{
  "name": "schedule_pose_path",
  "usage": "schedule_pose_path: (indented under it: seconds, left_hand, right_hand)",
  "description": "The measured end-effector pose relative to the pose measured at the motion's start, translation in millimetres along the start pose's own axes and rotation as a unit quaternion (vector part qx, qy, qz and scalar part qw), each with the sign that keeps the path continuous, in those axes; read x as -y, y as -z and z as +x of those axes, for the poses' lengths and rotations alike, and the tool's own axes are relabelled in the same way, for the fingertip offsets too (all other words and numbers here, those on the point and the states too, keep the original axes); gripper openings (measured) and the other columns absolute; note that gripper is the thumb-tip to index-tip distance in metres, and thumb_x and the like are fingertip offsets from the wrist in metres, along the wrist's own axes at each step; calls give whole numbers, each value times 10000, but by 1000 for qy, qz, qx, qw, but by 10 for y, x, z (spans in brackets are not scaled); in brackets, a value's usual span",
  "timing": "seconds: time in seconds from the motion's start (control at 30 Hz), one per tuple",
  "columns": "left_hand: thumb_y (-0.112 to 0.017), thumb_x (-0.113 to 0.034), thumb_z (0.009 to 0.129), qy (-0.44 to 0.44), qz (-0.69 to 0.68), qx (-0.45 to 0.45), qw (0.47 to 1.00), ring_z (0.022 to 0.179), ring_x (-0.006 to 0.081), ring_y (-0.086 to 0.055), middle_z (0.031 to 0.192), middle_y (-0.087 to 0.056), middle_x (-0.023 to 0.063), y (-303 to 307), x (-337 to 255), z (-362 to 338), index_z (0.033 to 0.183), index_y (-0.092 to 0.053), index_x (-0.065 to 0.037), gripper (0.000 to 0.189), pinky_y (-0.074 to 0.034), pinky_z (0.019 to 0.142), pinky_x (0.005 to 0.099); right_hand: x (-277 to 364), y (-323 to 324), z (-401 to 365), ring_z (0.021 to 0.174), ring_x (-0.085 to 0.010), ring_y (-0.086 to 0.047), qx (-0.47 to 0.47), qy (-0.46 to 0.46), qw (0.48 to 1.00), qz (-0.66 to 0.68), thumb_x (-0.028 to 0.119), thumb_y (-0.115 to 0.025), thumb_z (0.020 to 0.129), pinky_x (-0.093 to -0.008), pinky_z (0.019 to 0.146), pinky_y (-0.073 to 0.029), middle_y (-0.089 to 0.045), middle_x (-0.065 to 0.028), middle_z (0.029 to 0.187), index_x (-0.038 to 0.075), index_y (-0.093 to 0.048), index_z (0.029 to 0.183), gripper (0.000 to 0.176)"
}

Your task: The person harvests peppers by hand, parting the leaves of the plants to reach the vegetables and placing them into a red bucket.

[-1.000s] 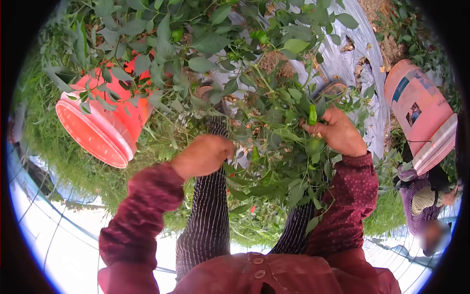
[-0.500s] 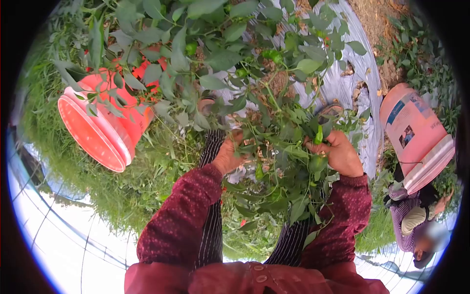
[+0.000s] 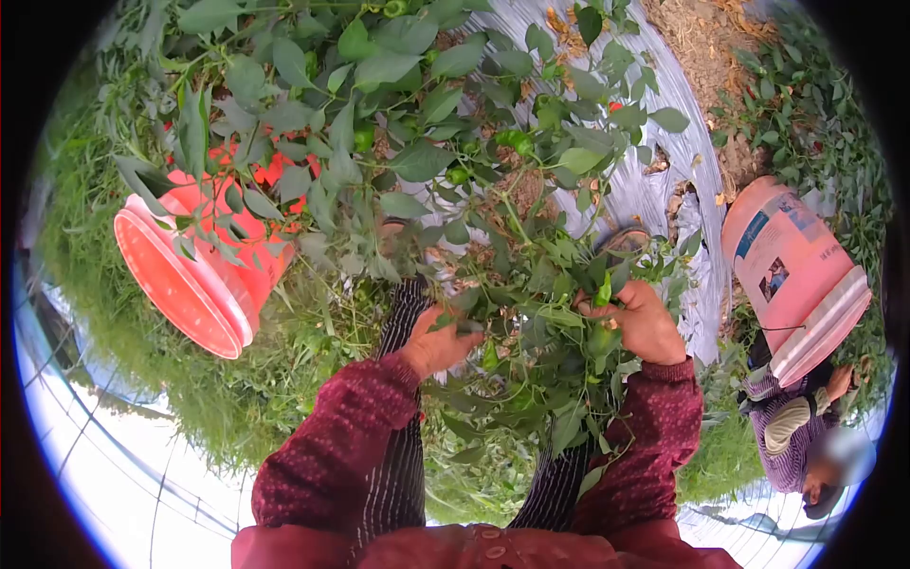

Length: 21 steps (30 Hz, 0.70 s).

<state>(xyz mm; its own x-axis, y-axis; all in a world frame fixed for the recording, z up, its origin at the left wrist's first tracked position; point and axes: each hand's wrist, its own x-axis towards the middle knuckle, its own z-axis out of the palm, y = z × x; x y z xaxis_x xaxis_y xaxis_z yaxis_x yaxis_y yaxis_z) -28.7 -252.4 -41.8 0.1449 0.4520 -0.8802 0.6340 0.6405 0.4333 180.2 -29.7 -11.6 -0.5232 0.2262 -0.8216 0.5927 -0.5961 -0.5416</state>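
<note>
A leafy pepper plant (image 3: 531, 379) stands between my two hands, with green peppers hanging among its leaves. My left hand (image 3: 441, 343) reaches into the left side of the foliage, fingers bent together; leaves hide what they hold, if anything. On the other side, my right hand (image 3: 649, 324) pinches a slim green pepper (image 3: 604, 288) between thumb and forefinger. Just below these fingers hangs a rounder green pepper (image 3: 604, 339). Another small green pepper (image 3: 490, 357) hangs to the right of my left hand.
A red bucket (image 3: 248, 284) lies tilted at the left, behind leaves. At the right is a pink bucket (image 3: 782, 256) with a label, and beyond it a person (image 3: 782, 436) bends down. Silvery plastic sheeting (image 3: 697, 142) covers the ground ahead. More pepper branches (image 3: 398, 76) spread in front.
The whole view has shifted slightly, so both hands appear a little lower. My left hand has turned somewhat, its fingers pointing more to the right. The right hand keeps its pinch.
</note>
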Motion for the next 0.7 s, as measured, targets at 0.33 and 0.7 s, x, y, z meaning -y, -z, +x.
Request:
schedule_pose_path:
  seconds: [0.33, 0.7]
  left_hand:
    - [-585, -268, 806, -135, -67, 3, 989, 792, 326, -595, 830, -615, 160, 269, -103, -459, 1033, -578, -21, 335, -480, 713, 384]
    - [-589, -211, 767, -113, 99, 70, 986, 694, 284, -611, 735, -598, 88, 670, -296, -862, 953, -596, -121, 206, -486, 592, 380]
  right_hand:
    - [28, -5, -4, 594, -241, -576, 14, -21, 984, -177, 255, -648, 797, -330, 580, -442, -600, -99, 657, 98, -658, 894, 185]
    - [247, -29, -46, 659, -276, -611, 36, -36, 983, -175, 282, -620, 804, -362, 628, -465, -620, -97, 678, 152, -660, 951, 201]
